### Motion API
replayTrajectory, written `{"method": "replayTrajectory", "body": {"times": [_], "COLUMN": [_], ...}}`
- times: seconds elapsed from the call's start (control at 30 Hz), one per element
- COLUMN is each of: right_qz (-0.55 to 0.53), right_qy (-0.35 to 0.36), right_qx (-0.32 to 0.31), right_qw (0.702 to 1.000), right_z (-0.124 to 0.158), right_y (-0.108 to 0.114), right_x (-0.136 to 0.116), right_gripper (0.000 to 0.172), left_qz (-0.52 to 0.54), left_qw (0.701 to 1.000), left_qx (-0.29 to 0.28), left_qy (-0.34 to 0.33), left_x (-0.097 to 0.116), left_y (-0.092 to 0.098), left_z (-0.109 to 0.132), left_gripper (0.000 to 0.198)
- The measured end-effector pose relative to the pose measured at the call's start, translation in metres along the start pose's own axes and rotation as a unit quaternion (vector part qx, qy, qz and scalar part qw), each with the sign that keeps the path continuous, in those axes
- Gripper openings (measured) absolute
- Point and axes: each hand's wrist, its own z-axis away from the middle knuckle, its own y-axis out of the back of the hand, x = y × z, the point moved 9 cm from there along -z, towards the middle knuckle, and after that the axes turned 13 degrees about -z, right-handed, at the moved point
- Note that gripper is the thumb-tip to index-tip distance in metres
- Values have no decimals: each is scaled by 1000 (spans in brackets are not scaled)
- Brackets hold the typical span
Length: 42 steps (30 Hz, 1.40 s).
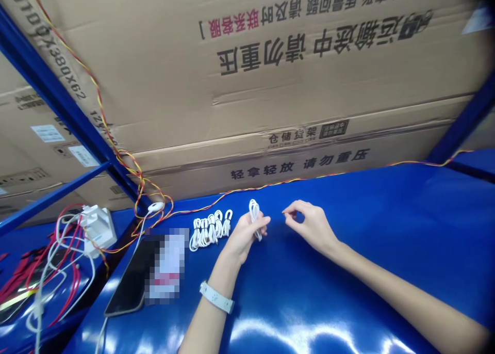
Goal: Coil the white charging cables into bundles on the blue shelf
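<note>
A white cable (254,212), coiled into a small bundle, stands upright in my left hand (244,235). My thumb presses across it and the fingers close behind it. To the right, my right hand (309,222) hovers above the blue surface with thumb and forefinger brought together in a pinch. Whatever lies between those fingertips, if anything, is too small to make out. Several more bundled white cables (211,229) lie in a row on the surface, just left of my left hand.
A dark phone or tablet (133,279) rests on the blue shelf (348,292) at the left. Cardboard boxes (270,106) form the back wall, with a red-yellow twisted wire (209,207) along their base. A white power strip (98,230) with tangled cords sits far left, beyond the blue post (69,106).
</note>
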Motion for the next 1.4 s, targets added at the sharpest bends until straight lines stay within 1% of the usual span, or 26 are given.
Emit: {"method": "replayTrajectory", "body": {"times": [0.1,0.17,0.23,0.3,0.33,0.37,0.47,0.5,0.53,0.57,0.67,0.77,0.83,0.9,0.93,1.0,1.13,1.2,1.27,1.33,1.4], "right_qz": [24,40,60,78,84,89,96,98,99,97,55,-35,-101,-170,-200,-237,-246,-241,-215,-173,-147], "right_qy": [3,15,30,39,39,38,30,26,21,14,-29,-87,-122,-154,-166,-177,-189,-189,-177,-164,-161], "right_qx": [18,16,12,10,10,12,13,12,8,-2,-59,-137,-169,-187,-193,-205,-212,-211,-210,-212,-237], "right_qw": [1000,999,998,996,996,995,995,995,995,995,996,986,973,955,946,933,927,928,937,948,947], "right_z": [-2,-2,0,1,2,2,2,1,1,0,-5,-9,-10,-9,-9,-7,-5,-4,-3,-2,2], "right_y": [5,5,3,2,2,2,2,2,1,0,-4,-8,-9,-10,-11,-13,-17,-20,-24,-26,-30], "right_x": [4,3,-1,-3,-4,-3,-1,0,1,3,14,26,32,34,35,33,35,38,40,42,40], "right_gripper": [13,13,14,14,14,14,14,14,13,13,15,18,19,19,20,21,22,23,23,21,19], "left_qz": [-14,-44,-95,-175,-227,-286,-445,-476,-494,-502,-497,-475,-430,-376,-354,-330,-317,-317,-316,-281,-218], "left_qw": [997,994,990,979,968,950,874,854,842,837,843,858,883,911,921,933,940,940,940,952,969], "left_qx": [69,98,105,103,108,121,178,191,198,199,183,158,137,118,108,91,64,69,86,101,107], "left_qy": [-8,-13,-16,-17,-23,-33,-76,-86,-90,-91,-92,-113,-125,-124,-120,-114,-111,-105,-95,-71,-39], "left_x": [-2,-1,2,4,6,9,20,22,22,22,21,28,32,34,34,34,34,33,30,24,16], "left_y": [19,26,25,21,20,20,21,22,23,24,28,28,27,26,26,25,22,24,30,36,42], "left_z": [-3,-4,-3,-2,-2,-1,3,3,3,3,0,0,1,2,3,4,4,3,2,1,0], "left_gripper": [38,40,38,36,35,33,21,16,13,12,15,21,24,26,27,30,33,34,33,29,28]}}
